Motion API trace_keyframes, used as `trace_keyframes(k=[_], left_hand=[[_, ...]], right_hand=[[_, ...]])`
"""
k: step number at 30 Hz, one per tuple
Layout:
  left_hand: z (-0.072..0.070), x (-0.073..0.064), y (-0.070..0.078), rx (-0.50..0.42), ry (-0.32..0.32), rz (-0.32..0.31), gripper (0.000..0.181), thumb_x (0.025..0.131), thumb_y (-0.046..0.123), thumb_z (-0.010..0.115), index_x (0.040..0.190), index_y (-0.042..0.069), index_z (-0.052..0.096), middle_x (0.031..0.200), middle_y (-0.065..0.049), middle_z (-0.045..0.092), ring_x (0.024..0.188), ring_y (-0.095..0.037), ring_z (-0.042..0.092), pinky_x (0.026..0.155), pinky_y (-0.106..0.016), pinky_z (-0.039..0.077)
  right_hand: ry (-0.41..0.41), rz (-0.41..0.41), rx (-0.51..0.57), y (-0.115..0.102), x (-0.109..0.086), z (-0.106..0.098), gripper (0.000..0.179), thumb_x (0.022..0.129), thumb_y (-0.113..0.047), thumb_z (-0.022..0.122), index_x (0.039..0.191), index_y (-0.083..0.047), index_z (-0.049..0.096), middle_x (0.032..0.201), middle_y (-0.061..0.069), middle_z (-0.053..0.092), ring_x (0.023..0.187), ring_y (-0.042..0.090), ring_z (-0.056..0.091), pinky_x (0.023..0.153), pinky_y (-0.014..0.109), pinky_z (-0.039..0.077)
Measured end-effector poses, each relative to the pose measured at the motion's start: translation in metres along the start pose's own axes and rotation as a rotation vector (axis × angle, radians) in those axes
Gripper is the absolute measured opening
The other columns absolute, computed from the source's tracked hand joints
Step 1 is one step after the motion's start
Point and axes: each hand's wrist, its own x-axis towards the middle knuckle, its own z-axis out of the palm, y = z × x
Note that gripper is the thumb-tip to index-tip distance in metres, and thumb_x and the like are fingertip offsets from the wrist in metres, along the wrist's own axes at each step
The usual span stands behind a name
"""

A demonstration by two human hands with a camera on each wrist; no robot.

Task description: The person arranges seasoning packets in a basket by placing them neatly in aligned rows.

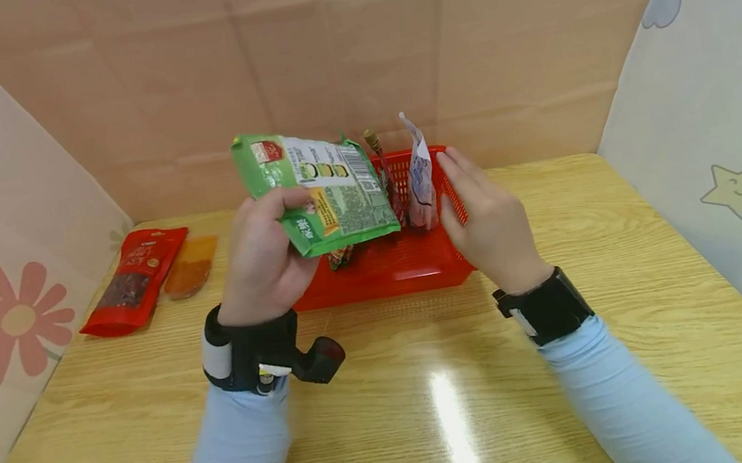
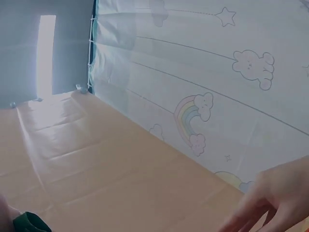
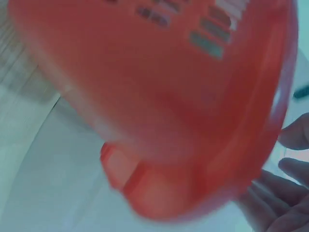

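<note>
My left hand point(image 1: 267, 254) grips a green food packet point(image 1: 323, 191) by its left side, thumb on the printed face. The packet is held tilted over the left part of a red plastic basket point(image 1: 386, 285) and hides much of its inside. At the basket's right end is my right hand point(image 1: 491, 222), fingers straight and close to the rim. In the right wrist view, its fingers point(image 3: 277, 188) appear beside the slotted red wall. A white-and-pink packet point(image 1: 420, 185) stands upright in the basket, beside a narrow dark item with a yellowish top point(image 1: 378, 159).
On the table point(image 1: 381, 404), left of the basket, lie a red pouch point(image 1: 136, 280) with a dark window and a small orange-brown packet point(image 1: 191, 266). A brown paper-like backdrop point(image 1: 332, 55) rises behind, and patterned white panels point(image 1: 721, 135) flank both sides.
</note>
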Motion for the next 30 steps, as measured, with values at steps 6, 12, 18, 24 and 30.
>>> trace_keyframes(k=[6,12,18,24,30], left_hand=[[-0.01,0.003,0.012,0.017,0.017,0.04,0.064,0.101,-0.001,0.033,0.158,0.016,0.009,0.158,-0.008,0.019,0.14,-0.031,0.027,0.114,-0.043,0.031],[-0.022,0.008,0.021,0.051,0.077,0.037,0.065,0.102,0.002,0.035,0.158,0.019,0.008,0.159,-0.006,0.015,0.141,-0.03,0.022,0.115,-0.042,0.029],[-0.04,0.021,0.022,0.145,0.165,0.0,0.068,0.103,0.004,0.033,0.16,0.019,0.0,0.162,-0.007,0.007,0.146,-0.03,0.016,0.118,-0.046,0.022],[-0.062,0.056,0.02,0.262,0.222,-0.231,0.067,0.103,0.008,0.031,0.159,0.015,-0.004,0.164,-0.009,0.006,0.147,-0.028,0.014,0.117,-0.044,0.021],[-0.078,0.099,0.011,0.449,0.161,-0.473,0.061,0.101,0.009,0.02,0.156,0.005,-0.005,0.162,-0.015,0.006,0.146,-0.03,0.014,0.118,-0.05,0.017]], right_hand=[[-0.103,0.265,0.005,0.024,0.0,-0.013,0.046,0.094,-0.006,0.059,0.138,0.007,0.052,0.117,0.028,0.065,0.071,0.038,0.067,0.071,0.046,0.059],[-0.286,0.462,0.025,0.042,-0.004,-0.011,0.05,0.095,-0.011,0.057,0.139,0.011,0.048,0.081,0.029,0.062,0.04,0.022,0.041,0.041,0.034,0.04],[-0.461,0.571,0.044,0.051,-0.009,0.0,0.054,0.098,-0.018,0.055,0.141,0.011,0.044,0.075,0.023,0.063,0.043,0.022,0.05,0.044,0.03,0.045],[-0.481,0.595,0.081,0.051,-0.011,0.003,0.048,0.099,-0.017,0.054,0.14,0.008,0.049,0.1,0.027,0.067,0.056,0.025,0.064,0.053,0.033,0.056],[-0.486,0.595,0.08,0.053,-0.012,0.001,0.047,0.099,-0.017,0.053,0.14,0.006,0.049,0.094,0.025,0.067,0.06,0.027,0.066,0.056,0.036,0.058]])
